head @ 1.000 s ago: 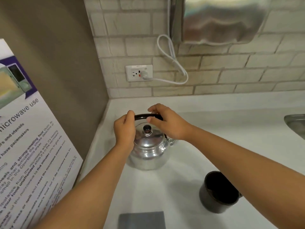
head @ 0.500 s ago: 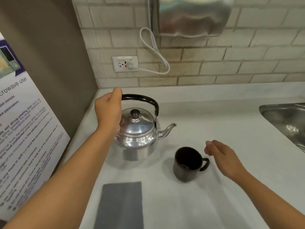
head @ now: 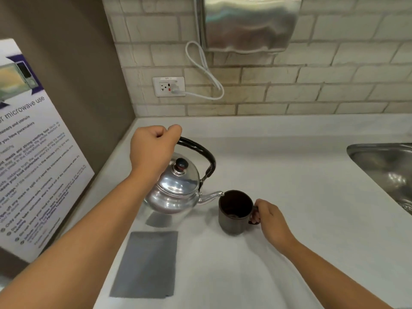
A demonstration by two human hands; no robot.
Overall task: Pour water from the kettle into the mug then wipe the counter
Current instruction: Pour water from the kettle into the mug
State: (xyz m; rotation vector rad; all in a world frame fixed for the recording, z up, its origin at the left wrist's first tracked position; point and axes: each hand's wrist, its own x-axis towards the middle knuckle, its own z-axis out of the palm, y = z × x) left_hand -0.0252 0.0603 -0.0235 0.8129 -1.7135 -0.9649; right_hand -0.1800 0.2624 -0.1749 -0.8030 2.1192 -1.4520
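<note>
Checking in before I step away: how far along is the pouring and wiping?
Done: left hand has the kettle lifted and tilted, spout at the mug rim. In hand: right hand holds the mug handle; no stream visible. Left: pouring, then wiping with the grey cloth.

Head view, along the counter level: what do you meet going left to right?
Microwave-use poster → kettle → mug → right hand → sink.

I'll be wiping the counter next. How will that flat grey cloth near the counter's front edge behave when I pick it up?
The flat grey rectangular cloth lies thin and flush on the white counter, so it will probably be light and floppy, drooping from wherever it is pinched. Its edges sit flat, so lifting a corner first may be easiest. It seems unlikely to roll or break.
</note>
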